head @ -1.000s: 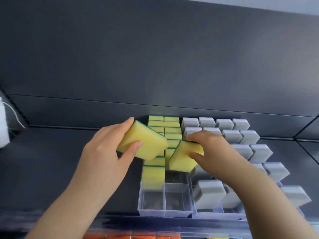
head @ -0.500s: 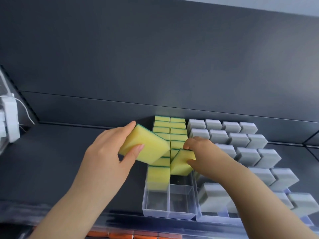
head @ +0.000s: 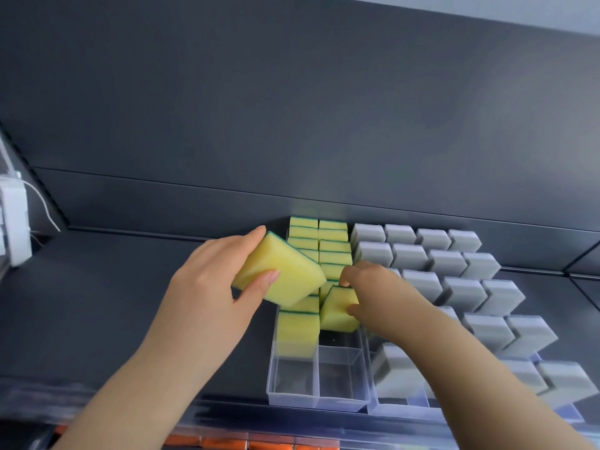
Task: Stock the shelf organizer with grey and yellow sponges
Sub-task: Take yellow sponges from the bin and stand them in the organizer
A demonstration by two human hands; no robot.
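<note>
A clear shelf organizer [head: 337,402] stands on the dark shelf with two rows of yellow sponges [head: 334,246] standing on edge and empty slots at its front. My left hand [head: 207,284] holds a yellow sponge with a green backing [head: 285,271] tilted above the left row. My right hand [head: 373,293] pinches a second yellow sponge [head: 336,311] and sets it into the right row. Several rows of grey sponges [head: 438,261] fill the organizer to the right.
The dark shelf surface [head: 113,303] stretches to the left, with a dark back panel [head: 292,108] behind. A white box with a wire [head: 14,225] hangs at the far left. Orange items [head: 243,444] show on the shelf below.
My right hand has lowered its yellow sponge further into the right row. My left hand keeps its sponge at about the same spot above the left row.
</note>
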